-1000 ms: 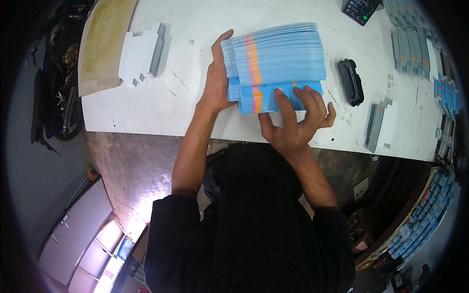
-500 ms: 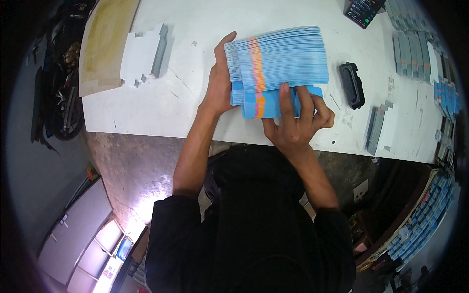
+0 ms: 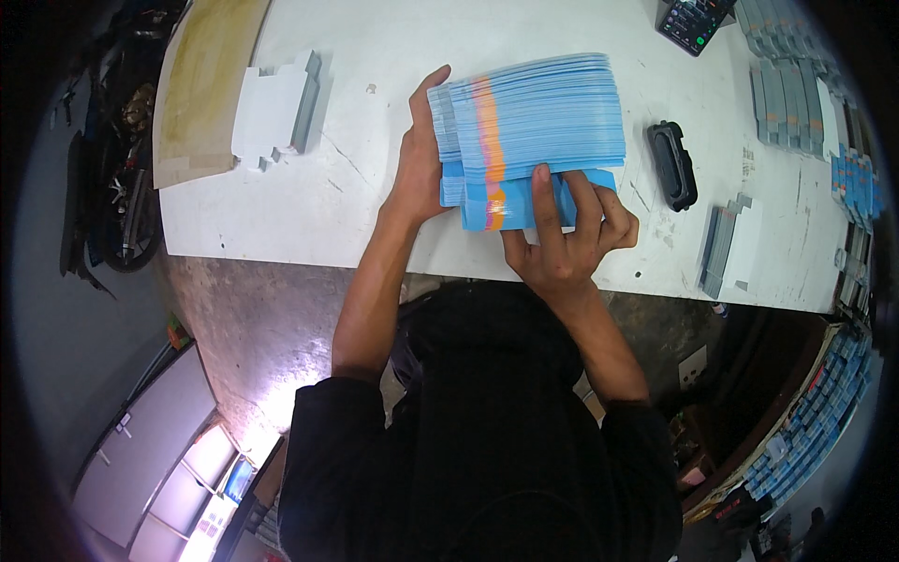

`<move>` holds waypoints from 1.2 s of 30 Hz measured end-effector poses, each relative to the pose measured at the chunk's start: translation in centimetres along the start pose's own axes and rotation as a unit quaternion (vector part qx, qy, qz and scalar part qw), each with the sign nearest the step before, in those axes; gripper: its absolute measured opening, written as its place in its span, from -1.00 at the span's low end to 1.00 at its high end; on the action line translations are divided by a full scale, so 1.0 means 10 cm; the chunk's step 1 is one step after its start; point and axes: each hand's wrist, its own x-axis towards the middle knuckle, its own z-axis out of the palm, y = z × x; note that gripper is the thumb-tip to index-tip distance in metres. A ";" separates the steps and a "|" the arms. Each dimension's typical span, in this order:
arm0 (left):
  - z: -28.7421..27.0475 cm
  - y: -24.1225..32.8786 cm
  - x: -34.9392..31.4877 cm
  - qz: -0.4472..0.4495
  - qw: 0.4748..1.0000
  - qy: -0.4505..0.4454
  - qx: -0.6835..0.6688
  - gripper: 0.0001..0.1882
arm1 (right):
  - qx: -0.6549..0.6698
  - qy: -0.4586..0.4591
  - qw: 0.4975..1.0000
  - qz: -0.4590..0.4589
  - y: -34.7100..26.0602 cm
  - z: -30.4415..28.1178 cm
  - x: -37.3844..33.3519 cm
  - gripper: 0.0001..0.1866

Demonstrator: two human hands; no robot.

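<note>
A thick stack of light blue folded cartons (image 3: 552, 117) with an orange-pink band stands on the white table in front of me. My left hand (image 3: 418, 178) wraps round its left end, thumb up along the side. At the near side, my right hand (image 3: 567, 245) has its fingers bent over the nearest blue carton (image 3: 487, 206), whose front face tilts towards me. The right thumb sits at that carton's lower edge, partly hidden, with the forefinger reaching up to the stack's near edge.
Right of the stack lies a black oblong case (image 3: 672, 167), with a phone (image 3: 695, 23) beyond it. Flat white-grey cartons (image 3: 272, 112) lie at left beside a brown board (image 3: 201, 94). More grey cartons (image 3: 726, 245) stand near the right edge, with several bundles (image 3: 787, 108) farther back.
The stack has shifted very slightly left in the picture, and the nearest carton's face catches more light. Both hands keep nearly the same hold.
</note>
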 end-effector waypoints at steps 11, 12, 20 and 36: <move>0.04 -0.05 -0.01 -0.061 0.996 0.006 -0.064 0.28 | 0.022 0.017 1.000 -0.011 0.06 0.01 0.01 -0.45; 0.04 -0.06 -0.02 -0.066 0.995 0.005 -0.069 0.27 | 0.025 0.024 0.999 -0.008 0.06 0.02 0.02 -0.43; 0.02 -0.04 0.00 -0.030 0.997 -0.003 -0.065 0.26 | 0.004 -0.002 1.000 0.008 0.01 0.05 0.01 -0.36; 0.01 -0.04 0.00 -0.011 0.999 -0.002 -0.034 0.30 | 0.022 0.042 0.999 -0.004 -0.01 0.00 0.04 -0.33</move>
